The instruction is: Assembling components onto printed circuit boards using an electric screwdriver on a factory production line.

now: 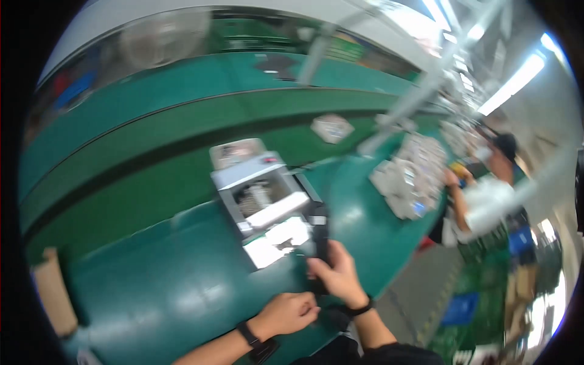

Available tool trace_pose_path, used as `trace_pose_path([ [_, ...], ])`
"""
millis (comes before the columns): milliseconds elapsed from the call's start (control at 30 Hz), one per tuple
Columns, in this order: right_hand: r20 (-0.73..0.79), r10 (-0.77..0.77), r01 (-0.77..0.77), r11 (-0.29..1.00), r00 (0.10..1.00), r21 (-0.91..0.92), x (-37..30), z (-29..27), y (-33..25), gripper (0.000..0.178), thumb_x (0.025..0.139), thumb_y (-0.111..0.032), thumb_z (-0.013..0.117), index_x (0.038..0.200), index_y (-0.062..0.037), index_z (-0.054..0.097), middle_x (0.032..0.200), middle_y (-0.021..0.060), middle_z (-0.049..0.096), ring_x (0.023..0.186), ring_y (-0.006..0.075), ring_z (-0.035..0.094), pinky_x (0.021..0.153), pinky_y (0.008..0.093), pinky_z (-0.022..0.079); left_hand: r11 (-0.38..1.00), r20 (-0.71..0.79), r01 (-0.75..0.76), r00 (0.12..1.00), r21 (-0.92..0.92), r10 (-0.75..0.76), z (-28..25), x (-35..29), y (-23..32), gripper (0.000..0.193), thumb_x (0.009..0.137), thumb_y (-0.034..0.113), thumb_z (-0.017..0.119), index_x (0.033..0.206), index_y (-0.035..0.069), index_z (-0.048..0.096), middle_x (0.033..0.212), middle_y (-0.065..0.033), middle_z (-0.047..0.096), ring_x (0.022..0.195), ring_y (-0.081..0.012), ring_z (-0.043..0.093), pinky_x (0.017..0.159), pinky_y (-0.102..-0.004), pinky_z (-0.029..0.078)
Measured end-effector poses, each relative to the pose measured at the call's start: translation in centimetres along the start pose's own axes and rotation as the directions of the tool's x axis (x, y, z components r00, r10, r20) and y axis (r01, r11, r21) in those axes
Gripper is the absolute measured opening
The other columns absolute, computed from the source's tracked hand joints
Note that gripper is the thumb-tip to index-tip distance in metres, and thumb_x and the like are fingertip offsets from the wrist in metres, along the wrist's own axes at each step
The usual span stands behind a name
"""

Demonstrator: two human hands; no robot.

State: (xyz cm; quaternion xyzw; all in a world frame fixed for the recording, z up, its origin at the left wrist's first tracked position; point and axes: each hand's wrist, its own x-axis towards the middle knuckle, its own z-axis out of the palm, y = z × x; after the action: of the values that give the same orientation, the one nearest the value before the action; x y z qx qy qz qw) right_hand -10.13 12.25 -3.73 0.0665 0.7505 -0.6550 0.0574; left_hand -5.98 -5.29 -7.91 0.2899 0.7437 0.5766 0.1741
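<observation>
My right hand (339, 277) is closed, thumb to the left, on a long black strip-like object (319, 228) at the right side of a grey box-shaped machine (255, 188). What exactly the black object is stays unclear in the blur. My left hand (291, 314) lies low over the green table (176, 292), just left of the right one. Its fingers are curled in; anything inside them is hidden. The machine has an open middle with metal parts, and a bright white plate (278, 242) at its near side.
Clear plastic-looking packs (410, 173) are heaped at the right, beside a co-worker in a white top (490, 198). One pack (332, 128) lies on the green conveyor belt (201, 128) behind. A cardboard piece (53, 295) stands at the left edge. Green and blue crates (459, 309) sit lower right.
</observation>
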Motion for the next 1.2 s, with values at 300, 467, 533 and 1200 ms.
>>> trace_pose_path([
  [300,-0.297,-0.270,0.368,0.860,0.916,0.353,-0.7,-4.8,-1.7,0.020,0.102,-0.025,0.057,0.099,-0.0082,0.047,0.065,-0.0007,0.042,0.049,0.0097,0.042,0.045,0.0263,0.037,0.991,-0.229,0.068,0.972,0.112,-0.041,-3.6,-5.0,-0.6,0.017,0.092,0.024,0.068,0.092,0.008,0.063,0.076,-0.0081,0.070,0.066,-0.0263,0.067,0.059,-0.0356,0.052],
  [467,-0.029,-0.487,0.465,0.811,0.873,0.355,0.2,-5.8,-1.9,0.019,0.103,-0.025,0.059,0.097,-0.0079,0.056,0.070,0.0056,0.051,0.058,0.0187,0.049,0.060,0.0358,0.047,0.868,-0.824,0.482,0.537,0.122,-0.182,-10.8,-18.1,-1.1,0.012,0.088,0.015,0.069,0.094,0.006,0.068,0.079,-0.0084,0.071,0.070,-0.0182,0.069,0.066,-0.0330,0.055],
  [533,-0.007,-0.442,0.400,0.806,0.897,0.436,0.1,-6.2,-2.1,0.019,0.103,-0.026,0.058,0.097,-0.0084,0.056,0.070,0.0051,0.050,0.058,0.0187,0.049,0.060,0.0359,0.047,0.675,-0.969,0.721,0.245,0.153,-0.042,-13.5,-24.7,0.0,0.028,0.084,0.017,0.071,0.107,0.004,0.065,0.104,-0.0162,0.066,0.094,-0.0280,0.066,0.084,-0.0389,0.054],
  [1200,0.047,-0.777,0.595,0.518,0.628,0.614,0.7,-2.6,-8.3,0.024,0.096,-0.023,0.056,0.087,-0.0098,0.038,0.056,0.0014,0.040,0.042,0.0131,0.038,0.045,0.0317,0.040,0.376,-0.900,0.856,0.422,0.355,-0.111,-4.4,-19.4,8.2,0.084,0.067,0.044,0.086,0.132,0.002,0.054,0.132,-0.0297,0.047,0.120,-0.0472,0.048,0.103,-0.0515,0.043],
])
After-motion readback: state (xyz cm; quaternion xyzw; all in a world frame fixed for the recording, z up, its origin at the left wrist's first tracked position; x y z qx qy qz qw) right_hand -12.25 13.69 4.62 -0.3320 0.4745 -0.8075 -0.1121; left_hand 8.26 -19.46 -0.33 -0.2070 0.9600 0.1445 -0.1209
